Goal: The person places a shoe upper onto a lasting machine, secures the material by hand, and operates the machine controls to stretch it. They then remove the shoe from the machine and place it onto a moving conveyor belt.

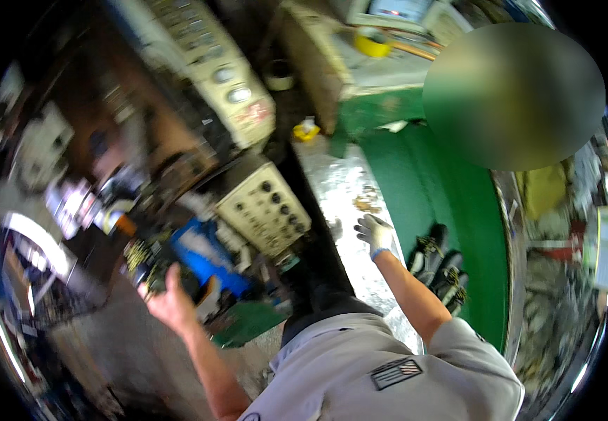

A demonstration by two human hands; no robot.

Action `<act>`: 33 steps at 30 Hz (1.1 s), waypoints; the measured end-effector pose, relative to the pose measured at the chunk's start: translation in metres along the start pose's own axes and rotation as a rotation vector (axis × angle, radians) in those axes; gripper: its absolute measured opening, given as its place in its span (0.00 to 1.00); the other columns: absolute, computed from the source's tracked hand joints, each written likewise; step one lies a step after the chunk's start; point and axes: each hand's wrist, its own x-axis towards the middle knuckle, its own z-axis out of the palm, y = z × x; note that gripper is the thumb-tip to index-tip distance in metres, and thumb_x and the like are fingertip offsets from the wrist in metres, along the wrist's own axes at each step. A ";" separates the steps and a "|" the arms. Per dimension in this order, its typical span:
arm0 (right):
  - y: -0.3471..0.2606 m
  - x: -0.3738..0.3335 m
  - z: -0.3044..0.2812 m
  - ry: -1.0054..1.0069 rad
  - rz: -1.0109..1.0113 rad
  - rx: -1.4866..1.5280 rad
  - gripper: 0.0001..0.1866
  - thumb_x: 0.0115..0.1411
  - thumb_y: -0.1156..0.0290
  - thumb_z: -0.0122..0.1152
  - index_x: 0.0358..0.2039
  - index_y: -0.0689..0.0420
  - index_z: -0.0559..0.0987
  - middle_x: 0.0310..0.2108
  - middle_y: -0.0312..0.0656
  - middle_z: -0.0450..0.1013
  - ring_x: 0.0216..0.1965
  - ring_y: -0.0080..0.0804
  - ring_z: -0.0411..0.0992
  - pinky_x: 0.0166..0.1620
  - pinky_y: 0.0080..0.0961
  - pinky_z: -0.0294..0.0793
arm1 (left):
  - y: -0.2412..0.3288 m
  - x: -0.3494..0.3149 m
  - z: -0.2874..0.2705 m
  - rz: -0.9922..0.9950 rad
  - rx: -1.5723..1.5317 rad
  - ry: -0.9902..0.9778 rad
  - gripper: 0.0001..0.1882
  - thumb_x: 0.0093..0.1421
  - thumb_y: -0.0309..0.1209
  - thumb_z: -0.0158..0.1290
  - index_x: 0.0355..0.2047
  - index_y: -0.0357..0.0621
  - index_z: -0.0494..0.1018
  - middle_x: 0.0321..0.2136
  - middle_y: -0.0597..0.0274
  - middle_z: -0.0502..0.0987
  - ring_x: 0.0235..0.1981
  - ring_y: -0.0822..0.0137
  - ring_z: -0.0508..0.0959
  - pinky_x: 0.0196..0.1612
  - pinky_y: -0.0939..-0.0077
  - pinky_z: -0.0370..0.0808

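At the left, my bare left hand (170,302) is raised with its thumb up. Its fingers curl round a dark thing with yellow marks (148,272), blurred, whose kind I cannot make out. My right hand (375,231) wears a pale glove with a blue cuff. Its fingers are spread over a shiny silver ledge (339,186), and nothing shows in them. Just beyond the fingertips, small brownish bits (367,200) lie on the ledge. To the right of this hand, black shoes with yellow laces (438,263) are on a green floor (472,231).
A cream control box with black knobs (265,205) stands between my arms, beside a blue object (209,258). Farther off is a long panel with gauges (223,84). Yellow tape (372,43) lies on the back bench. A small yellow item (306,129) sits at the ledge's far end.
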 end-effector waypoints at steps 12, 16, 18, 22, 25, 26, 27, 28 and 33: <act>-0.158 0.360 0.044 0.172 0.055 -0.200 0.13 0.59 0.68 0.64 0.42 0.61 0.80 0.34 0.50 0.77 0.31 0.40 0.75 0.33 0.40 0.75 | -0.025 0.003 -0.016 0.084 0.550 0.109 0.25 0.58 0.40 0.67 0.40 0.24 0.81 0.38 0.46 0.83 0.37 0.59 0.79 0.47 0.61 0.75; -0.211 0.405 0.084 0.264 -0.097 0.036 0.23 0.60 0.62 0.66 0.54 0.57 0.74 0.48 0.45 0.72 0.45 0.38 0.70 0.50 0.37 0.64 | -0.014 -0.002 0.010 0.074 0.574 0.162 0.23 0.58 0.39 0.67 0.40 0.24 0.80 0.35 0.48 0.83 0.33 0.61 0.78 0.45 0.61 0.76; -0.224 0.405 0.106 0.105 -0.282 0.780 0.29 0.60 0.58 0.66 0.59 0.54 0.71 0.55 0.43 0.69 0.52 0.37 0.67 0.58 0.36 0.58 | -0.029 0.004 -0.028 -0.003 0.507 0.170 0.24 0.57 0.37 0.67 0.41 0.24 0.79 0.35 0.52 0.83 0.32 0.64 0.77 0.42 0.63 0.76; -0.202 0.359 0.097 0.005 -0.287 0.993 0.35 0.60 0.58 0.67 0.66 0.51 0.68 0.63 0.40 0.68 0.59 0.36 0.66 0.66 0.35 0.58 | -0.013 -0.002 -0.029 -0.061 0.331 0.217 0.17 0.53 0.27 0.69 0.41 0.31 0.79 0.34 0.63 0.81 0.32 0.70 0.78 0.42 0.72 0.76; -0.171 0.342 0.028 -0.108 -0.131 0.366 0.29 0.59 0.65 0.69 0.60 0.57 0.74 0.55 0.46 0.75 0.49 0.40 0.76 0.53 0.40 0.78 | -0.001 0.014 0.019 -0.057 0.180 0.137 0.24 0.52 0.24 0.70 0.49 0.38 0.76 0.40 0.64 0.81 0.39 0.70 0.80 0.47 0.74 0.75; -0.173 0.353 -0.026 -0.382 -0.041 0.491 0.25 0.63 0.66 0.65 0.58 0.60 0.74 0.52 0.45 0.76 0.49 0.42 0.76 0.51 0.43 0.79 | -0.004 0.027 0.039 -0.061 0.107 0.089 0.25 0.52 0.24 0.70 0.50 0.38 0.75 0.41 0.64 0.81 0.39 0.70 0.79 0.47 0.74 0.75; -0.140 0.303 -0.022 -0.355 0.056 0.434 0.22 0.67 0.63 0.59 0.59 0.59 0.74 0.52 0.44 0.77 0.50 0.39 0.75 0.54 0.42 0.78 | -0.003 0.016 0.019 -0.083 0.113 0.105 0.26 0.52 0.24 0.70 0.51 0.39 0.75 0.41 0.64 0.81 0.39 0.71 0.79 0.47 0.74 0.75; -0.116 0.263 -0.024 -0.407 0.059 0.414 0.25 0.66 0.58 0.58 0.59 0.58 0.74 0.53 0.44 0.75 0.52 0.39 0.73 0.56 0.41 0.76 | -0.002 0.005 -0.001 -0.073 0.090 0.125 0.25 0.52 0.24 0.69 0.51 0.39 0.75 0.40 0.65 0.81 0.38 0.71 0.79 0.46 0.75 0.74; -0.057 0.043 -0.027 -0.490 -0.018 0.549 0.36 0.66 0.44 0.55 0.64 0.58 0.69 0.54 0.50 0.75 0.54 0.51 0.74 0.56 0.47 0.77 | -0.008 0.001 -0.010 -0.162 -0.027 0.091 0.20 0.53 0.23 0.68 0.45 0.40 0.76 0.37 0.67 0.80 0.35 0.73 0.78 0.43 0.75 0.75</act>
